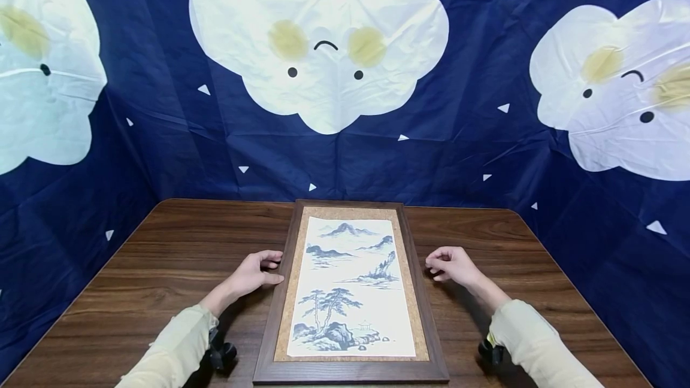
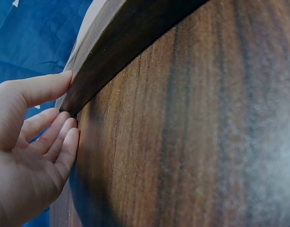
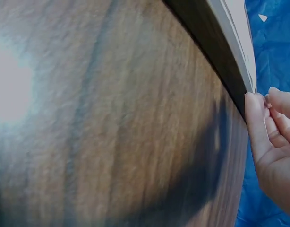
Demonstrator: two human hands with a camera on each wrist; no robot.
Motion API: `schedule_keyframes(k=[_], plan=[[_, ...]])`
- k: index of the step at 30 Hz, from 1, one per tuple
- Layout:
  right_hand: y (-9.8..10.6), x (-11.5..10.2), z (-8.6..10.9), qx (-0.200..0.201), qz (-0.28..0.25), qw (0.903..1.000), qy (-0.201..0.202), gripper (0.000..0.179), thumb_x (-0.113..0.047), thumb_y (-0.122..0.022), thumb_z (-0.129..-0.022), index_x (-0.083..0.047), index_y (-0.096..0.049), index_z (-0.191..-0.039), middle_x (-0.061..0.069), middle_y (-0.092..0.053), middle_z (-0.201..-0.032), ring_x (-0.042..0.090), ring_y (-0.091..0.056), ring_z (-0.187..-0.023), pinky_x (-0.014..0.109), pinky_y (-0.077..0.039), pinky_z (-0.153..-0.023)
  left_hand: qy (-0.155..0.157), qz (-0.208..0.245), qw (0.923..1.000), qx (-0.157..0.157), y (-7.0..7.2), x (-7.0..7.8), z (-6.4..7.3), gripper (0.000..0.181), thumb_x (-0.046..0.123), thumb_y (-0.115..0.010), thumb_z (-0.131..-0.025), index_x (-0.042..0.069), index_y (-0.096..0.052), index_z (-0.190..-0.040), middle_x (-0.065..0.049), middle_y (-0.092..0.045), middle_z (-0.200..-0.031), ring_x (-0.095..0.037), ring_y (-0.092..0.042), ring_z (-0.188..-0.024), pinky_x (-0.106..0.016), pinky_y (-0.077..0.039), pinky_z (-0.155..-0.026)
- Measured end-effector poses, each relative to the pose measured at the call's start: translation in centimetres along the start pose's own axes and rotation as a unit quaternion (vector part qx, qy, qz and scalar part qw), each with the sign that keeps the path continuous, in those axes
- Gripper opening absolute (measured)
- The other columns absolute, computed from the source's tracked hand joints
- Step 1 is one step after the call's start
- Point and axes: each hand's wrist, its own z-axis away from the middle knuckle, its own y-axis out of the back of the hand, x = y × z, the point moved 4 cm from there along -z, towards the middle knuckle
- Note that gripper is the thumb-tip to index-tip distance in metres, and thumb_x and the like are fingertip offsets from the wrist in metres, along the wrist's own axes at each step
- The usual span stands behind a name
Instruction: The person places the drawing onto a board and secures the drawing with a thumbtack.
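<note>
A dark brown wooden frame [image 1: 426, 316] lies flat on the table, holding a tan cork backing [image 1: 302, 268]. On the cork rests a white sheet with a blue ink landscape painting [image 1: 323, 268], set slightly askew, with cork showing around its sides. My left hand [image 1: 256, 274] is at the frame's left side; in the left wrist view its thumb meets the side of the frame [image 2: 95, 61] and the relaxed fingers reach its lower edge. Just off the frame's right side is my right hand [image 1: 453, 265], fingers loosely bent, with nothing seen between them.
The wood-grain table [image 1: 178, 256] extends on both sides of the frame. Behind it hangs a dark blue cloth [image 1: 162, 130] printed with white clouds and small triangles, and it also covers both sides. A black wrist device [image 1: 221, 352] sits below the left cuff.
</note>
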Motion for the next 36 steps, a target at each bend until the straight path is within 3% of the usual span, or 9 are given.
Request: schedule_keyframes(k=[10,17,27,36], plan=[[-0.5,-0.9,-0.8,0.029,-0.002,0.9995,-0.012,0.018,-0.005,-0.059,-0.086,0.012,-0.056,-0.09,0.003,-0.06,-0.073,0.009,-0.053,-0.063,0.023,-0.051,-0.054,-0.003,0.005,1.0,0.001,-0.1,-0.1,0.0,0.055,0.003,-0.071,-0.074,-0.015,-0.046,-0.121,-0.028,-0.051,-0.119,-0.035,-0.051,-0.102,-0.028,-0.045,-0.076],[-1.1,-1.2,-1.5,0.024,-0.009,0.9996,-0.009,0.019,-0.002,-0.059,-0.085,0.015,-0.054,-0.093,0.002,-0.056,-0.07,0.009,-0.052,-0.064,0.023,-0.051,-0.055,-0.003,0.008,1.0,0.0,-0.1,-0.2,0.0,0.056,0.003,-0.07,-0.075,-0.015,-0.046,-0.122,-0.028,-0.051,-0.119,-0.035,-0.051,-0.102,-0.031,-0.045,-0.078],[-1.7,-1.6,-2.9,-0.015,-0.011,0.9998,0.004,0.025,0.004,-0.055,-0.086,0.022,-0.051,-0.104,0.01,-0.061,-0.079,0.009,-0.056,-0.07,0.024,-0.052,-0.056,-0.002,0.004,1.0,-0.001,0.0,-0.3,-0.2,0.057,0.003,-0.071,-0.074,-0.014,-0.046,-0.122,-0.028,-0.052,-0.119,-0.035,-0.051,-0.102,-0.031,-0.046,-0.078],[-2.4,-2.0,-4.3,-0.003,-0.007,1.0,-0.006,0.025,0.003,-0.057,-0.085,0.018,-0.053,-0.105,0.014,-0.061,-0.085,0.012,-0.057,-0.07,0.026,-0.052,-0.059,-0.007,0.0,1.0,-0.001,0.1,-0.5,-0.3,0.056,0.003,-0.072,-0.074,-0.014,-0.047,-0.121,-0.028,-0.053,-0.117,-0.034,-0.052,-0.101,-0.032,-0.046,-0.079]])
